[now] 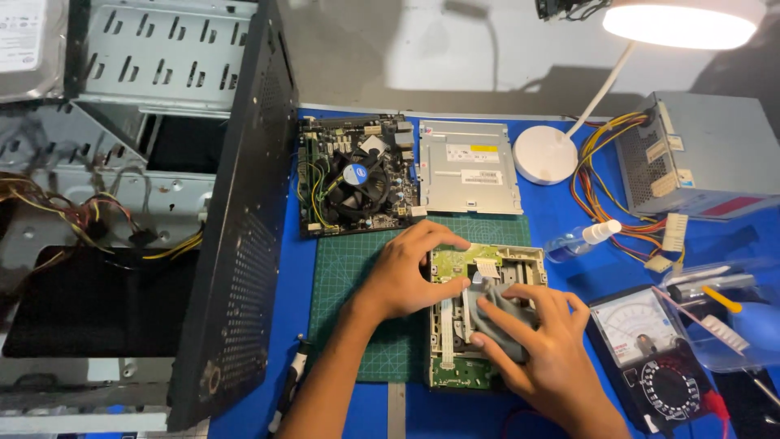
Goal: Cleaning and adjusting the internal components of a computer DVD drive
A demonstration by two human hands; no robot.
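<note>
Head view: opened optical drive flat on green cutting mat, on blue bench, circuit board and ribbon cable exposed.
Drive vs hands: directly beneath both; left edge under left hand, middle under right hand.
Left hand: fingers spread apart, palm down, pressed on upper left corner of drive; clamped on nothing.
Right hand: fingers curled together around grey cloth, cloth pressed onto drive interior.
Cloth: bunched, touching drive mechanism, mostly covered by right fingers.
Motherboard: just above mat, black fan with round blue centre on top, touching nothing held.
Drive cover: silver metal plate, beside motherboard on its right, above opened drive.
Computer case: far left, open; yellow, red and black wires lying inside, perforated black panel facing bench.
Power supply: grey box at upper right, bundle of coloured wires spilling from it toward white connectors.
Spray bottle: small, clear, white cap, lying on its side, near drive's upper right corner.
Multimeter: analogue, black, just beside right hand.
Clear plastic container: far right; contents look like small tools with a yellow piece, kind not clear.
Lamp: white round base on bench, lit head above.
Screwdriver: dark handle, at mat's lower left edge, apart from both hands.
</note>
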